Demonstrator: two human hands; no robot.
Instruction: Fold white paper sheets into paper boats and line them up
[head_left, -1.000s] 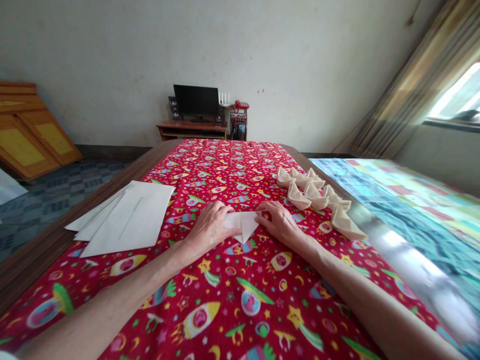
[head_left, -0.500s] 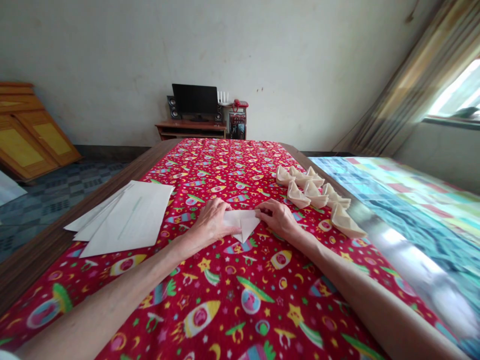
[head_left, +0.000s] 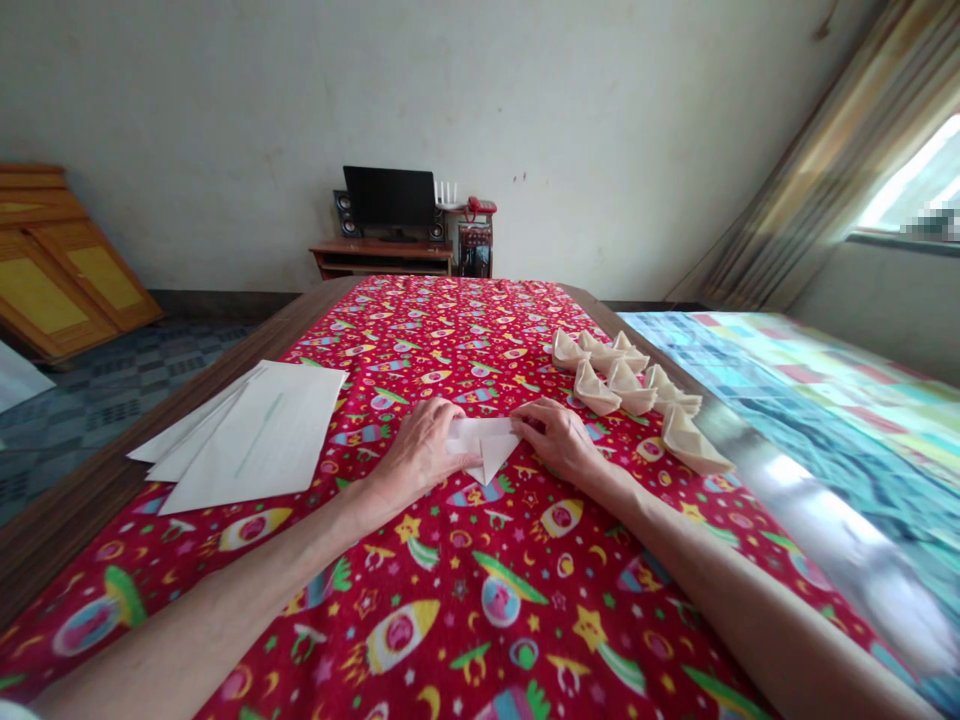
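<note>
A small piece of folded white paper [head_left: 495, 452] lies between my hands, its lower edge coming to a point toward me. My left hand [head_left: 427, 442] grips its left end, thumb on top and fingers behind. At the upper right corner, my right hand [head_left: 556, 436] pinches the paper between thumb and fingers. Several folded paper boats [head_left: 634, 388] stand grouped to the right of my right hand. Left of my left hand, a fanned stack of white paper sheets [head_left: 285, 430] rests on the red patterned cloth [head_left: 457, 560].
The cloth covers a long brown table [head_left: 75, 540]. Beyond its far end stand a monitor [head_left: 390, 198] on a desk and a red telephone [head_left: 480, 208]. A bed [head_left: 810, 400] with a checked cover is at the right, a wooden cabinet [head_left: 67, 265] at the left.
Almost nothing differs. Both hands keep their hold on the folded paper in the same place, and the boats and sheets have not moved.
</note>
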